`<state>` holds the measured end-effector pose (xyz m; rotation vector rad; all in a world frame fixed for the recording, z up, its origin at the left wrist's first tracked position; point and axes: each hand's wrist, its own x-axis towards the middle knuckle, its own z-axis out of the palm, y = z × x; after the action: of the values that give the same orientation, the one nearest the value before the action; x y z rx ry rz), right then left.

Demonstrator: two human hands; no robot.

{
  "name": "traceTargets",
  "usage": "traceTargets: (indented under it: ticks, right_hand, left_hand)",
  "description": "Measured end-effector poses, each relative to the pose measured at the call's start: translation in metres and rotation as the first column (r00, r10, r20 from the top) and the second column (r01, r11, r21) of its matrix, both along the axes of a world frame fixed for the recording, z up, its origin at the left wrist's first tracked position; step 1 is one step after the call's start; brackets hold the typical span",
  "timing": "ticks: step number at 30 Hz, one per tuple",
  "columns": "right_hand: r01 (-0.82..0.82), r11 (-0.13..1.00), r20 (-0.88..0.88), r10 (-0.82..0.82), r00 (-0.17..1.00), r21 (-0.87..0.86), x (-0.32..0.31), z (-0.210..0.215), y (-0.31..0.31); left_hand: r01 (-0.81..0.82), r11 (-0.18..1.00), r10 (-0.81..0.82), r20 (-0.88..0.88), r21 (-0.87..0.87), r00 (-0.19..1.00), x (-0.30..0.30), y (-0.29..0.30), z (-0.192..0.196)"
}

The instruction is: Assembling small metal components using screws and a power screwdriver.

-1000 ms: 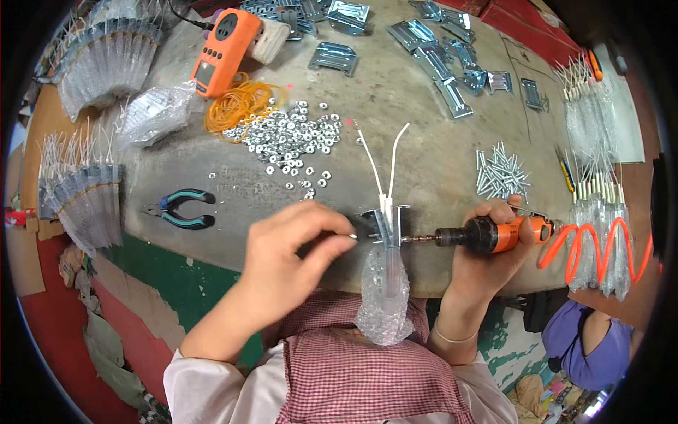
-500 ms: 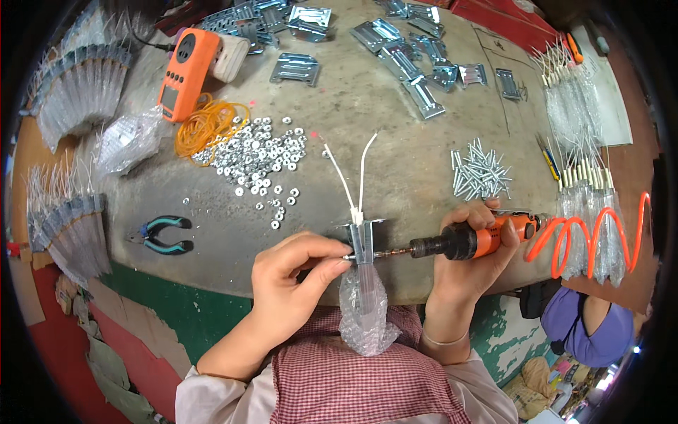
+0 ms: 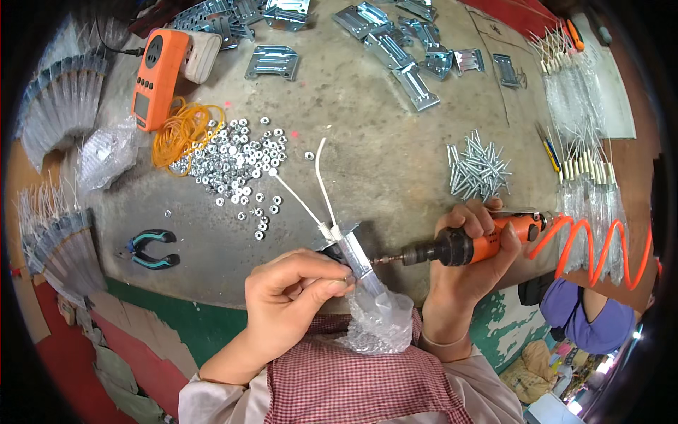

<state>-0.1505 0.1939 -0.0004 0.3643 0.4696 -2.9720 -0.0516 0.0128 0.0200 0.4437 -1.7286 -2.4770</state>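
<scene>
My left hand (image 3: 293,286) is closed, thumb and forefinger pinching the side of a wired part with a metal bracket (image 3: 355,256). Whatever else lies between the fingertips is hidden. The part tilts, its two white wires (image 3: 325,187) pointing up and left. Its lower end sits in clear bubble wrap (image 3: 381,325) over my checked apron. My right hand (image 3: 458,283) is wrapped round an orange and black power screwdriver (image 3: 487,244), held level. The driver's bit (image 3: 388,258) points left and reaches the bracket's right side; whether it touches is hard to see.
Loose nuts (image 3: 240,162) lie left of centre, screws (image 3: 479,168) to the right. Pliers (image 3: 152,249), an orange meter (image 3: 157,78) and yellow rubber bands (image 3: 187,134) are at left. Metal brackets (image 3: 385,49) lie at the back. Wrapped parts (image 3: 63,247) line both sides. A coiled orange hose (image 3: 590,233) trails right.
The wired part has tilted, its wires swinging left and its wrapped end right. My left hand has shifted slightly down and left. The driver stays nearly in place; the view has turned slightly.
</scene>
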Motion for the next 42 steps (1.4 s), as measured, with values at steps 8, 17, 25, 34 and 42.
traceTargets:
  ticks: [8,17,25,34,42]
  right_hand:
    - [0.008,1.0,0.01,-0.008,1.0,-0.025,-0.001,0.004,-0.001]
    - [0.058,0.998,0.057,-0.056,0.997,-0.035,-0.003,0.01,-0.001]
    - [0.049,0.999,0.034,-0.048,0.998,-0.019,-0.003,0.008,0.0]
    - [0.027,0.999,0.044,-0.025,0.999,-0.034,-0.003,0.004,0.001]
    - [0.008,0.999,0.02,-0.007,1.0,-0.051,-0.004,0.002,0.003]
  left_hand:
    - [0.087,0.994,-0.088,-0.017,-0.062,0.996,-0.001,-0.007,-0.002]
    - [0.096,0.992,-0.101,0.058,0.086,0.993,-0.001,-0.01,-0.004]
    - [0.017,1.0,-0.017,0.066,0.01,0.998,-0.001,-0.002,0.0]
    - [-0.024,0.827,0.01,-0.029,-0.561,1.0,-0.001,0.001,0.002]
    - [-0.049,0.998,0.053,0.14,-0.029,0.989,-0.001,0.008,0.004]
